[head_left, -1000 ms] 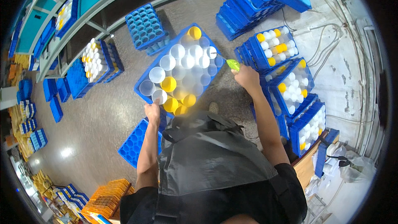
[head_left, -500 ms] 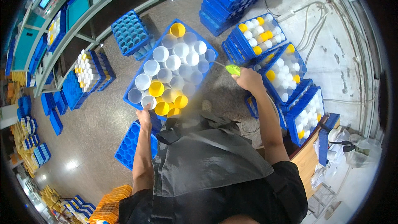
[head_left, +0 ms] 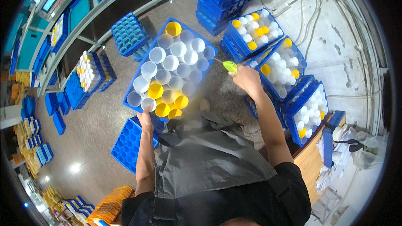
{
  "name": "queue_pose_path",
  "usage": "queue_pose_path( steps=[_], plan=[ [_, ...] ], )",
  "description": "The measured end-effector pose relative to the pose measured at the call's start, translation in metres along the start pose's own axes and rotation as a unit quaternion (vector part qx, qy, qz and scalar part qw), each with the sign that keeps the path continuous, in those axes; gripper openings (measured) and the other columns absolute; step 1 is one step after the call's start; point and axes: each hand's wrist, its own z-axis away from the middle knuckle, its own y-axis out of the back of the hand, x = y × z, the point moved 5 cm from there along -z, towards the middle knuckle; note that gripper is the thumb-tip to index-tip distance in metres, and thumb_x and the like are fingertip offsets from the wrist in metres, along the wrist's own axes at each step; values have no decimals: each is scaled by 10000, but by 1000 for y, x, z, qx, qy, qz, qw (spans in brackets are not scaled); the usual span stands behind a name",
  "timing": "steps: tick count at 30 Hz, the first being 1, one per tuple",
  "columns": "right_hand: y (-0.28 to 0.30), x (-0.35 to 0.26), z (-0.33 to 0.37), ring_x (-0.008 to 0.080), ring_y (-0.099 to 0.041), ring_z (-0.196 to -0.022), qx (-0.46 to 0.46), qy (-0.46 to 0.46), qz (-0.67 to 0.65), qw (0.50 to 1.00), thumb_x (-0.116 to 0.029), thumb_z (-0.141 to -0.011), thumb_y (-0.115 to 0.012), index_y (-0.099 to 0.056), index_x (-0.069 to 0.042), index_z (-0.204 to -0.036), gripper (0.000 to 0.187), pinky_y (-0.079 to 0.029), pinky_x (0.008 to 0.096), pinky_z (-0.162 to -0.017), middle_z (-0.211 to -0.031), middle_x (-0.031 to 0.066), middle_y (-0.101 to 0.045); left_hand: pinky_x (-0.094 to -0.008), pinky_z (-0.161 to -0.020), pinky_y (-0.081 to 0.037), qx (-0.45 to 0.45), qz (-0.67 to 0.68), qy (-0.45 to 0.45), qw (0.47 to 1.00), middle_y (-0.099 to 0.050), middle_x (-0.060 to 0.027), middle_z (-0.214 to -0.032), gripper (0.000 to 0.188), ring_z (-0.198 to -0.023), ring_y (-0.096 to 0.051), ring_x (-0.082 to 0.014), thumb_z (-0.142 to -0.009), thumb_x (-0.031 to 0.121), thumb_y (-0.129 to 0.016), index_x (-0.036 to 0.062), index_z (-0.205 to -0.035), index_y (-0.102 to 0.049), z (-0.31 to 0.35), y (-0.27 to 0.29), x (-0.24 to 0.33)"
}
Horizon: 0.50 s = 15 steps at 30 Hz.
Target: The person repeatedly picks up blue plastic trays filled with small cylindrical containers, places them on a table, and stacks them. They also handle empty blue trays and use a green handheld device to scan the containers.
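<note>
A blue crate (head_left: 129,84) is in front of me, filled with white and yellow open-topped cylindrical cups. My left hand (head_left: 145,119) is closed on its near left corner, thumb up beside a white cup (head_left: 148,104). A yellow cup (head_left: 155,90) stands among the near rows. In my right hand (head_left: 247,78) is a bright green-handled tool (head_left: 230,66) with a thin straight shaft; its exact kind is not clear. The shaft points left, its tip near a translucent cup (head_left: 209,52) at the crate's right edge. My fingers hide part of the handle.
On the right, crates of white and yellow cups (head_left: 281,69) sit on stacks. A tall stack of blue crates (head_left: 224,4) rises at the far side. Blue honeycomb trays (head_left: 130,35) stand left, with another (head_left: 130,146) by my left forearm. Hoses (head_left: 310,25) lie on the right.
The crate appears slightly further left in view, as do the stacks at right. My right hand and the green-handled tool have shifted a little left, the tip staying by the crate's right edge.
</note>
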Motion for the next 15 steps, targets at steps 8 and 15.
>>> queue_pose_path(
  steps=[8,15],
  plan=[
    [-11,-22,37,400,-694,-879,-46,73,-6,996,-365,-920,-617,-692,3,-1000,384,-538,479,-781,-879,252,-701,-347,-915,-464,55,-38,39,997,-682,-93,-1116,337,-1004,-633,-204,-856,72,-665,-14,-1181,-632,-8,-15,1],
    [-18,-35,46,400,-686,-927,-115,85,-15,990,-378,-923,-608,-687,-25,-1034,378,-526,485,-814,-922,237,-706,-357,-888,-477,109,-105,54,987,-692,-107,-1099,375,-998,-643,-229,-826,79,-672,-12,-1188,-639,-14,-25,31]
  ],
)
